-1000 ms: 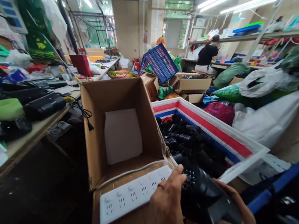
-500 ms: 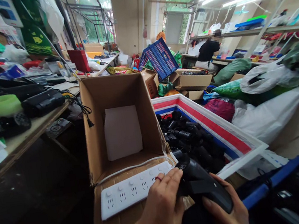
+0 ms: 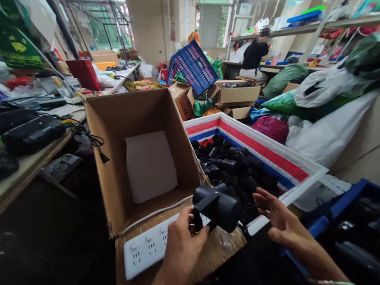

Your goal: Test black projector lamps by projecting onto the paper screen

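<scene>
Black device [image 3: 219, 207] lies between left grip's [image 3: 198, 222] thumb and fingers

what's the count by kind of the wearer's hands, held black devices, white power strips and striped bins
Hands: 2 (left hand, right hand)
Held black device: 1
White power strip: 1
Striped bin: 1
Total: 5

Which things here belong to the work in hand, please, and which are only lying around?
Belonging, as far as I can judge:
- black device, in the left hand; right hand open beside it
- similar black pieces in the striped bin
- perhaps the power strip

Probably just lying around:
- blue crate
- red box
- maroon bundle
</scene>
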`<state>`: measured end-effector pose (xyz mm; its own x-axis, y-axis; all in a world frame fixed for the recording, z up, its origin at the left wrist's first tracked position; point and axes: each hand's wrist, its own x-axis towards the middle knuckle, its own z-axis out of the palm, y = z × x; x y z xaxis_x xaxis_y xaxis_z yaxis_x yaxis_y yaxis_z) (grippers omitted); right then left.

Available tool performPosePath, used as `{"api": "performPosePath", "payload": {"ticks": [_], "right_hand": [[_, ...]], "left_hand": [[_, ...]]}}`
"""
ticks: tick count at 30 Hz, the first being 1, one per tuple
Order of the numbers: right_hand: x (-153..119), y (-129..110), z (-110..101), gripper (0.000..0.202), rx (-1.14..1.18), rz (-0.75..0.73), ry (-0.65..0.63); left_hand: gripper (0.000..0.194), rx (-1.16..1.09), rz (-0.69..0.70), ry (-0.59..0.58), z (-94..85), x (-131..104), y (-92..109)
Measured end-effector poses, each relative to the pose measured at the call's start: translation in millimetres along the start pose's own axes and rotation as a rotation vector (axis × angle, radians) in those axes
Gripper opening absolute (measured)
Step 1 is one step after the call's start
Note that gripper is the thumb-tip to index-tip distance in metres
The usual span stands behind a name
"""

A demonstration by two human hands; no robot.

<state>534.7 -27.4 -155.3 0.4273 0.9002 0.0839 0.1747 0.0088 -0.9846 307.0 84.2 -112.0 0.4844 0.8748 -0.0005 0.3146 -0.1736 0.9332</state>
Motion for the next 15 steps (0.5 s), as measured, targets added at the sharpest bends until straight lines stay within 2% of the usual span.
{"api": "performPosePath", "payload": {"ticks": [2, 4, 8, 11, 15], "right_hand": [[-3.6, 18.1, -16.5, 0.093, -0.224, 0.051, -0.102], [-8.6, 39.7, -17.8, 0.08, -0.387, 0.059, -0.123], [-10.1, 71.9, 5.8, 0.036, -0.454, -0.021, 0.039], [0.8, 73.1, 15.7, 0.029, -0.482, -0.084, 0.119], [24.1, 57.2, 14.6, 0.027, -0.533, -0.133, 0.18]], "left_hand": [[0.029, -0.057, -0.071, 0.003, -7.3, 5.3, -1.8], [0.028, -0.15, -0.117, -0.019, -8.5, 7.7, -4.4], [0.024, -0.399, -0.18, -0.095, -5.6, 8.1, -0.1], [0.028, -0.547, -0.217, -0.1, -12.4, 9.0, 10.5], [0.036, -0.606, -0.212, 0.02, -39.4, 11.2, 19.3]]}}
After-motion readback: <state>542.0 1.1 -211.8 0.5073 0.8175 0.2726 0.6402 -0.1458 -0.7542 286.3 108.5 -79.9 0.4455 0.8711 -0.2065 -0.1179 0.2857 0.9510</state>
